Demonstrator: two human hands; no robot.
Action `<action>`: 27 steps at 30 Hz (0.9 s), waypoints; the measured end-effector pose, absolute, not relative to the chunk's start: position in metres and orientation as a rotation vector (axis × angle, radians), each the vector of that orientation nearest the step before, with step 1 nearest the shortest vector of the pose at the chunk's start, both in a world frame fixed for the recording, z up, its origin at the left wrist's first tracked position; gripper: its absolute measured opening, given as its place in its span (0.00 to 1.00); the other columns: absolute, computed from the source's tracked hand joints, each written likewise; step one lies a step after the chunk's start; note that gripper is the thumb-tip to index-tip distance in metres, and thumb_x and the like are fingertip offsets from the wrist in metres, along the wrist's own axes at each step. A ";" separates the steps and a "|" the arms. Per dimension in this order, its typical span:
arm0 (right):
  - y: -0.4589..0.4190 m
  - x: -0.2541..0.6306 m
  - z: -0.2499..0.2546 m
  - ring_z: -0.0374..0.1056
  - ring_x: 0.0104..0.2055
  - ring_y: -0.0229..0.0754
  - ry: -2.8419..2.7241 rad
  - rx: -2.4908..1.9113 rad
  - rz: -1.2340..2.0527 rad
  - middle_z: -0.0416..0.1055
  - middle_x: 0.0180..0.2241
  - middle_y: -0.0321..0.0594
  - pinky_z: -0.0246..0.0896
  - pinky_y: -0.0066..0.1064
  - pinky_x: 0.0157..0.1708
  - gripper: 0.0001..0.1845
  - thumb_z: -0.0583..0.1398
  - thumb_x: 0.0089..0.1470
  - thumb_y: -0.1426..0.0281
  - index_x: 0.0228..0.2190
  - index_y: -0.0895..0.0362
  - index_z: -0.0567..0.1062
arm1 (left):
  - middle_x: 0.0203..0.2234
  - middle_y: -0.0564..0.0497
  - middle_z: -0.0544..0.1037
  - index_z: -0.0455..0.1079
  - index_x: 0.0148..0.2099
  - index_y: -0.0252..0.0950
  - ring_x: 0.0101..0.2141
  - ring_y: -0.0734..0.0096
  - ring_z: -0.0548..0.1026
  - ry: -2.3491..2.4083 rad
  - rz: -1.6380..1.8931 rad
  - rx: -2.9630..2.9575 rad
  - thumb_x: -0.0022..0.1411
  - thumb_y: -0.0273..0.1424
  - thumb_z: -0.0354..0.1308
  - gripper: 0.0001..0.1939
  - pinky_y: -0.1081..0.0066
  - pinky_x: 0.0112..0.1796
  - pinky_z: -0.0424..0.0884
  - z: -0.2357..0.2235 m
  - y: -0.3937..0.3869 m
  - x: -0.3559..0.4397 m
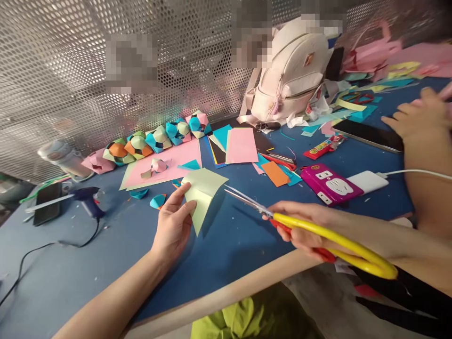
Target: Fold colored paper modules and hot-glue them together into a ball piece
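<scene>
Between the thumb and fingers of my left hand [173, 223] is a sheet of pale green paper [203, 188], raised above the table and creased, with one part angled downward. My right hand [303, 226] grips a pair of scissors [332, 238] with yellow and red handles. Their blades point left toward the paper, the tips close to its right corner; whether they touch is hard to tell. Just beyond the left hand lie small folded blue and orange paper pieces [157, 201].
Several folded paper balls [158, 139] line the back left. A glue gun [88, 200] with its cord lies left. Stacked paper [242, 146], a purple power strip [330, 183], a phone [367, 134] and a backpack [289, 75] occupy the back and right. Another person's hand [420, 115] is at right.
</scene>
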State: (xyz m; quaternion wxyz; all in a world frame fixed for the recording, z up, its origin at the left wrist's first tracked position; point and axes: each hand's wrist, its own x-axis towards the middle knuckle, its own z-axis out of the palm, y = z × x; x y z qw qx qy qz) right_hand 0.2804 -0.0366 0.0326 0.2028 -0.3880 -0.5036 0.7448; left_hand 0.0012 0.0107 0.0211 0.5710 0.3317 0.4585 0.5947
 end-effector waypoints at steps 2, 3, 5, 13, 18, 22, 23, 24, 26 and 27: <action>-0.036 0.269 0.038 0.52 0.18 0.26 -1.273 -1.101 2.244 0.64 0.29 0.31 0.52 0.19 0.16 0.23 0.63 0.51 0.55 0.44 0.53 0.66 | 0.36 0.53 0.81 0.79 0.41 0.40 0.32 0.77 0.77 1.067 1.410 0.758 0.40 0.25 0.73 0.22 0.80 0.35 0.73 0.025 0.009 0.002; -0.035 0.264 0.040 0.51 0.18 0.25 -1.217 -1.114 2.302 0.64 0.29 0.31 0.50 0.19 0.16 0.22 0.63 0.52 0.55 0.43 0.53 0.65 | 0.37 0.53 0.81 0.79 0.42 0.40 0.33 0.77 0.77 1.064 1.410 0.746 0.40 0.25 0.73 0.22 0.80 0.35 0.73 0.027 0.008 0.002; -0.032 0.255 0.044 0.49 0.18 0.24 -1.168 -1.104 2.346 0.64 0.30 0.30 0.47 0.19 0.16 0.23 0.64 0.51 0.55 0.42 0.53 0.64 | 0.39 0.53 0.81 0.79 0.43 0.41 0.34 0.76 0.77 1.057 1.397 0.736 0.40 0.25 0.73 0.23 0.80 0.36 0.73 0.029 0.006 0.003; -0.022 0.241 0.050 0.57 0.28 0.30 -1.276 -1.134 2.223 0.64 0.33 0.33 0.52 0.22 0.26 0.28 0.67 0.47 0.55 0.45 0.54 0.65 | 0.40 0.51 0.81 0.78 0.45 0.43 0.35 0.73 0.78 1.081 1.372 0.810 0.42 0.25 0.72 0.24 0.78 0.34 0.73 0.026 0.003 0.004; -0.024 0.240 0.040 0.54 0.27 0.33 -1.334 -1.120 2.121 0.63 0.31 0.33 0.52 0.25 0.25 0.34 0.67 0.42 0.49 0.46 0.54 0.67 | 0.41 0.50 0.81 0.77 0.48 0.44 0.38 0.67 0.77 1.137 1.380 0.868 0.43 0.26 0.71 0.26 0.76 0.32 0.72 0.025 0.000 0.006; -0.024 0.237 0.039 0.52 0.27 0.33 -1.390 -1.112 2.118 0.61 0.29 0.33 0.52 0.26 0.26 0.34 0.67 0.42 0.47 0.45 0.55 0.67 | 0.44 0.49 0.80 0.76 0.50 0.46 0.42 0.62 0.77 1.146 1.374 0.895 0.44 0.28 0.70 0.27 0.72 0.35 0.73 0.025 -0.004 0.007; -0.023 0.237 0.039 0.52 0.27 0.33 -1.392 -1.116 2.112 0.61 0.29 0.32 0.53 0.26 0.26 0.34 0.66 0.43 0.47 0.45 0.55 0.67 | 0.44 0.49 0.80 0.76 0.50 0.46 0.43 0.61 0.77 1.149 1.375 0.894 0.44 0.28 0.71 0.27 0.71 0.36 0.74 0.026 -0.005 0.008; -0.023 0.236 0.039 0.52 0.27 0.33 -1.391 -1.123 2.103 0.61 0.29 0.32 0.53 0.26 0.27 0.34 0.66 0.44 0.48 0.46 0.55 0.67 | 0.43 0.49 0.80 0.76 0.50 0.46 0.43 0.60 0.77 1.153 1.376 0.893 0.43 0.28 0.71 0.28 0.71 0.36 0.74 0.026 -0.005 0.008; -0.023 0.235 0.039 0.51 0.26 0.32 -1.383 -1.134 2.090 0.60 0.28 0.32 0.53 0.26 0.27 0.33 0.66 0.45 0.48 0.46 0.55 0.67 | 0.41 0.49 0.81 0.76 0.50 0.46 0.44 0.58 0.77 1.166 1.377 0.898 0.43 0.29 0.71 0.29 0.70 0.37 0.75 0.026 -0.006 0.007; -0.023 0.234 0.039 0.51 0.26 0.32 -1.380 -1.134 2.086 0.60 0.28 0.32 0.53 0.26 0.27 0.33 0.66 0.45 0.48 0.46 0.55 0.67 | 0.41 0.49 0.81 0.75 0.51 0.45 0.44 0.58 0.77 1.173 1.378 0.904 0.43 0.29 0.72 0.30 0.71 0.36 0.75 0.026 -0.006 0.007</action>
